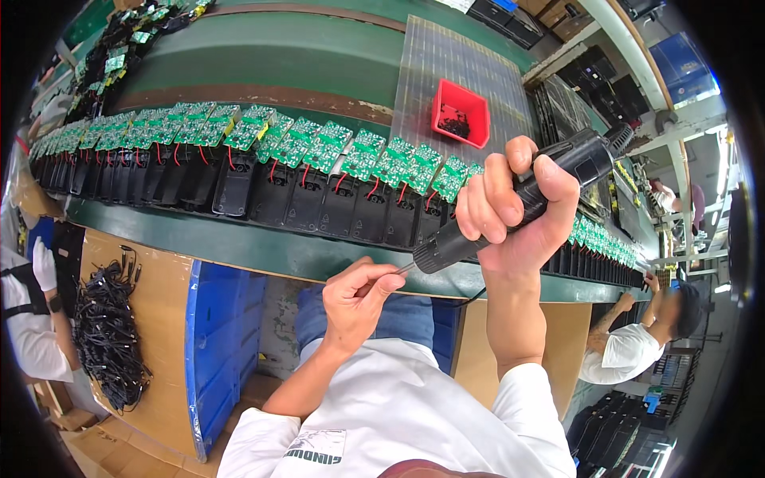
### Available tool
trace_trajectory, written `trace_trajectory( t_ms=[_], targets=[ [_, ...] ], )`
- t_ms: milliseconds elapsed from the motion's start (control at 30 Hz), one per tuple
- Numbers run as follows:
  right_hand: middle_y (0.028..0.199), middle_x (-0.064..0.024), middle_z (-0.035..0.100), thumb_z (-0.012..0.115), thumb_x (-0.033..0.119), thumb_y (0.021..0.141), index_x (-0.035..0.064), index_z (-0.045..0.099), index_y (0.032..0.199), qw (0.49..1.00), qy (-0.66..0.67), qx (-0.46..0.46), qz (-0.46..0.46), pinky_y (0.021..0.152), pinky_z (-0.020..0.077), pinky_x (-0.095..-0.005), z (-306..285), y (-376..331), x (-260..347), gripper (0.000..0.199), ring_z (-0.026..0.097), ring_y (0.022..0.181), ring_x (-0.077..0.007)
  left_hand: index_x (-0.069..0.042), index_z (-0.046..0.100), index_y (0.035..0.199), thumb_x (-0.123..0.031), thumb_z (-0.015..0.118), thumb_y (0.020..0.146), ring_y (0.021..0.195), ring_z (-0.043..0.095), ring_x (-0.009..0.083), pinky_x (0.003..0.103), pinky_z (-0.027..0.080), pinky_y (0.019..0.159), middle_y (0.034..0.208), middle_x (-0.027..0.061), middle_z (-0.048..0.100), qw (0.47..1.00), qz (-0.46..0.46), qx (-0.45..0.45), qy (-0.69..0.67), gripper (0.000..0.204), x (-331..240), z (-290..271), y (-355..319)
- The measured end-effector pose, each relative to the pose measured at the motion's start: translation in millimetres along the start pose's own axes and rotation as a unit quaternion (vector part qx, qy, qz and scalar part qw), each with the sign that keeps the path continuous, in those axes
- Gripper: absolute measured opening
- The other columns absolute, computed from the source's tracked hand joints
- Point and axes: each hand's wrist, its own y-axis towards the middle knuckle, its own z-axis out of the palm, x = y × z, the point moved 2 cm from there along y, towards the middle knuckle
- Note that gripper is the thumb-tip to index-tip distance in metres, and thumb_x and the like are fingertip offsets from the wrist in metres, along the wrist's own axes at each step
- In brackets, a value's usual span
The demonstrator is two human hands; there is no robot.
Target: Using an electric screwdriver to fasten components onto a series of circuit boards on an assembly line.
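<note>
My right hand [514, 209] grips a black electric screwdriver [518, 203], held slanted with its thin bit pointing down-left. My left hand [358, 295] is pinched at the bit's tip, fingers closed around it; whether a screw sits between them is too small to tell. Both hands hover at the near edge of a green conveyor belt [279, 255]. Just beyond them runs a long row of black plastic housings [303, 199], each with a green circuit board [327, 147] propped on it and red wires.
A red bin [460, 114] holding small dark parts sits on a ribbed clear sheet [454, 72] past the row. Blue crates [219, 342] and a heap of black cables [107, 334] lie below left. One person works at the right [637, 350], another at the left [28, 319].
</note>
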Motion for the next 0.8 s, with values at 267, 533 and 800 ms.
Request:
trace_trajectory(
  t_ms=[267, 533, 800],
  targets=[
    [0.052, 0.0020, 0.043, 0.042, 0.023, 0.095, 0.0099, 0.054, 0.096, 0.999, -0.031, 0.022, -0.028, 0.041, 0.0360, -0.0275, 1.4, 0.9, -6.5, 0.018, 0.037, 0.038, -0.0102, 0.000, 0.066, 0.112, -0.008, 0.060, 0.096, 0.060, 0.033, 0.0071, 0.021, 0.024, 0.051, 0.077, 0.0004, 0.054, 0.999, 0.002, -0.035, 0.000, 0.019, -1.1, -1.4, -0.3],
    [0.052, -0.0019, 0.043, 0.046, 0.016, 0.092, 0.0071, 0.051, 0.092, 0.970, -0.196, -0.082, -0.119, 0.042, 0.0357, -0.0274, -4.9, 25.4, -41.6, 0.010, 0.038, 0.040, -0.0127, -0.001, 0.059, 0.118, -0.012, 0.051, 0.101, 0.062, 0.038, 0.0077, 0.020, 0.026, 0.050, 0.089, 0.0081, 0.058, 0.859, -0.326, 0.046, -0.391, 0.022, 34.3, -20.0, -10.9],
    [0.053, -0.0032, 0.045, 0.050, 0.011, 0.089, 0.0060, 0.048, 0.090, 0.963, -0.236, -0.088, -0.100, 0.042, 0.0351, -0.0273, -7.3, 34.8, -57.2, 0.005, 0.038, 0.042, -0.0124, 0.000, 0.061, 0.111, -0.021, 0.048, 0.106, 0.060, 0.038, 0.0066, 0.019, 0.027, 0.049, 0.085, 0.0082, 0.060, 0.880, -0.313, 0.057, -0.352, 0.025, 27.7, -15.7, -7.6]
  ],
)
